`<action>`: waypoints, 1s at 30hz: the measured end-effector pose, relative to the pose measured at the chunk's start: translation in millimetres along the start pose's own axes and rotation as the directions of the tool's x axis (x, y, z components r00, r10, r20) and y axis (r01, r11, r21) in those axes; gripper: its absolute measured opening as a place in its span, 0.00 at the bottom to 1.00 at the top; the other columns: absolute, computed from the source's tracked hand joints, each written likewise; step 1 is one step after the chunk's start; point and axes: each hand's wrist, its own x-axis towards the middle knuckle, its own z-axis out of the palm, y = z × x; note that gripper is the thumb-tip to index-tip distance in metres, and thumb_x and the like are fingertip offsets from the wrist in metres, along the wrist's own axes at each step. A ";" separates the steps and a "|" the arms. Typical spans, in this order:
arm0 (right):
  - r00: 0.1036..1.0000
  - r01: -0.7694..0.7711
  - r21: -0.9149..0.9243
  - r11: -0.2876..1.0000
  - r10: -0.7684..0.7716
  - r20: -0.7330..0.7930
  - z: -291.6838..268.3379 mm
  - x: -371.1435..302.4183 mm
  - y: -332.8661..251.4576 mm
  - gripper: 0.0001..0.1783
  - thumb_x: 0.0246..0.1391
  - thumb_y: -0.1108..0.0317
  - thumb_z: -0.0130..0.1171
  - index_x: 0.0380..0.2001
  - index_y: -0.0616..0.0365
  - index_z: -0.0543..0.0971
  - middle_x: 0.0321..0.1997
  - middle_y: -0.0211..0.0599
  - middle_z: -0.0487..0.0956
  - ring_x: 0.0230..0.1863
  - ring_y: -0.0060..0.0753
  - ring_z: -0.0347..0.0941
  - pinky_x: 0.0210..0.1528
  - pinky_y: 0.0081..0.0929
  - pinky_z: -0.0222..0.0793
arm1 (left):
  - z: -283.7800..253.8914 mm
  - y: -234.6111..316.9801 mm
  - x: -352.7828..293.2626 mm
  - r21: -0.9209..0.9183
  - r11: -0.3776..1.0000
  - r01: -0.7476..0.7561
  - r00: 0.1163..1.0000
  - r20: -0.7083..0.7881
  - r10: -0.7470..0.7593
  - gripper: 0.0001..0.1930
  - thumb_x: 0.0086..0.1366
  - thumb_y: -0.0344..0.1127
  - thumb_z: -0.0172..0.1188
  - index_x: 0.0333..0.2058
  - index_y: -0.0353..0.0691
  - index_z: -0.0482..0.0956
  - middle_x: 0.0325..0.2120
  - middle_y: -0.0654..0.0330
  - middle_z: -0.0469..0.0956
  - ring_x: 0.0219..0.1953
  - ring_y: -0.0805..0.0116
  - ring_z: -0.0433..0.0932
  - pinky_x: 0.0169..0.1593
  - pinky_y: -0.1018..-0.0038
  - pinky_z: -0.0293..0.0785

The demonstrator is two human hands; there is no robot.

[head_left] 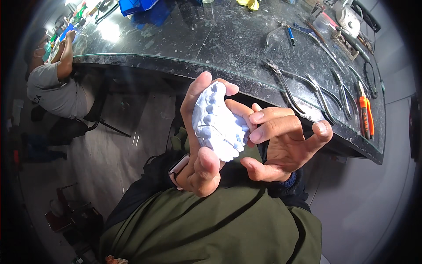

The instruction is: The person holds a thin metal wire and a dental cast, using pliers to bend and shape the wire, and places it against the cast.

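Note:
A pale bluish-white plaster dental model (214,121), shaped as a tooth arch, is held up above my lap. My left hand (200,174) grips it along its left side, thumb at the lower edge and fingers behind and over the top. A thin wire-like line runs across the model's lower part. My right hand (283,147) is at the model's right edge, palm up, with its fingers spread and partly bent. Two of its fingertips touch or nearly touch the teeth; nothing shows in its grasp.
On the dark bench ahead lie several pliers (320,94), orange-handled cutters (365,115) and a blue pen-like tool (290,36). Farther back are a white device (348,21), a blue bin (136,6) and a yellow piece (249,4). At left, another person (61,88) sits working at the bench.

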 end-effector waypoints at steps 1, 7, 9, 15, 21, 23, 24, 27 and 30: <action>1.000 -0.001 -0.006 1.000 0.002 0.008 -1.2 0.4 -0.3 0.61 0.31 0.75 0.70 0.62 0.44 0.40 0.31 0.39 0.74 0.42 0.42 0.72 0.52 0.41 0.66 | -0.5 1.3 0.0 -0.011 1.000 0.028 1.000 0.012 -0.028 0.47 0.57 0.64 0.45 0.62 0.39 0.37 0.52 0.50 0.52 0.39 0.65 0.69 0.40 0.69 0.67; 1.000 -0.014 -0.033 0.999 0.014 0.015 -1.5 0.2 -1.1 0.60 0.32 0.74 0.70 0.62 0.43 0.40 0.30 0.37 0.75 0.41 0.41 0.72 0.52 0.42 0.66 | -4.9 2.9 -0.9 -0.122 0.990 0.074 0.996 0.063 -0.066 0.46 0.54 0.56 0.49 0.62 0.38 0.35 0.52 0.50 0.52 0.43 0.65 0.68 0.50 0.64 0.62; 1.000 -0.024 -0.042 0.999 0.024 0.019 -1.3 -0.3 -1.7 0.60 0.32 0.74 0.69 0.62 0.43 0.40 0.30 0.37 0.75 0.41 0.40 0.72 0.52 0.42 0.66 | -6.8 3.2 -1.0 -0.110 0.990 0.093 0.995 0.057 -0.087 0.46 0.53 0.54 0.49 0.62 0.39 0.35 0.52 0.50 0.52 0.44 0.64 0.68 0.51 0.63 0.61; 0.999 -0.030 -0.060 0.998 0.031 0.024 -2.1 2.0 -2.5 0.60 0.32 0.75 0.69 0.62 0.44 0.39 0.30 0.38 0.76 0.42 0.41 0.72 0.53 0.43 0.66 | -5.2 2.5 -0.6 -0.124 0.990 0.071 0.994 0.095 -0.059 0.46 0.52 0.53 0.49 0.62 0.41 0.35 0.52 0.50 0.51 0.44 0.63 0.68 0.51 0.63 0.60; 0.997 -0.006 -0.079 0.997 0.012 0.078 -1.2 7.8 -1.9 0.60 0.32 0.75 0.70 0.61 0.46 0.38 0.30 0.41 0.78 0.41 0.43 0.72 0.49 0.40 0.67 | -10.5 1.1 -0.6 -0.054 0.996 0.069 0.991 0.116 -0.062 0.47 0.53 0.56 0.49 0.62 0.39 0.34 0.52 0.49 0.52 0.43 0.63 0.68 0.51 0.63 0.61; 0.996 0.031 -0.054 0.998 -0.026 0.081 0.4 9.9 0.9 0.60 0.32 0.74 0.71 0.61 0.46 0.38 0.30 0.42 0.78 0.41 0.43 0.72 0.46 0.38 0.68 | -9.7 1.0 -0.4 -0.072 0.996 0.060 0.993 0.106 -0.053 0.47 0.52 0.56 0.50 0.62 0.38 0.35 0.51 0.49 0.52 0.43 0.64 0.67 0.49 0.64 0.62; 0.996 0.030 -0.056 0.998 -0.026 0.080 0.6 10.0 1.2 0.60 0.32 0.74 0.71 0.61 0.46 0.38 0.30 0.42 0.78 0.41 0.43 0.72 0.46 0.38 0.68 | -8.6 2.0 -0.2 -0.073 0.995 0.061 0.993 0.107 -0.053 0.47 0.52 0.56 0.50 0.62 0.38 0.35 0.51 0.49 0.52 0.43 0.64 0.67 0.49 0.64 0.62; 0.997 0.045 -0.039 0.998 -0.042 0.069 3.9 10.0 0.4 0.59 0.33 0.74 0.71 0.61 0.47 0.39 0.30 0.42 0.78 0.40 0.43 0.72 0.44 0.37 0.68 | -5.6 4.5 -0.1 -0.018 0.995 0.097 0.994 0.055 -0.096 0.48 0.52 0.56 0.50 0.62 0.38 0.35 0.51 0.49 0.53 0.43 0.64 0.67 0.48 0.64 0.63; 0.998 -0.042 0.059 0.997 0.045 -0.052 9.9 11.8 -9.5 0.47 0.33 0.83 0.68 0.50 0.48 0.47 0.34 0.47 0.78 0.37 0.41 0.74 0.44 0.39 0.71 | -6.3 2.8 -0.5 -0.023 0.997 0.072 0.997 0.027 -0.071 0.48 0.51 0.56 0.51 0.62 0.39 0.37 0.51 0.49 0.54 0.44 0.63 0.66 0.47 0.66 0.65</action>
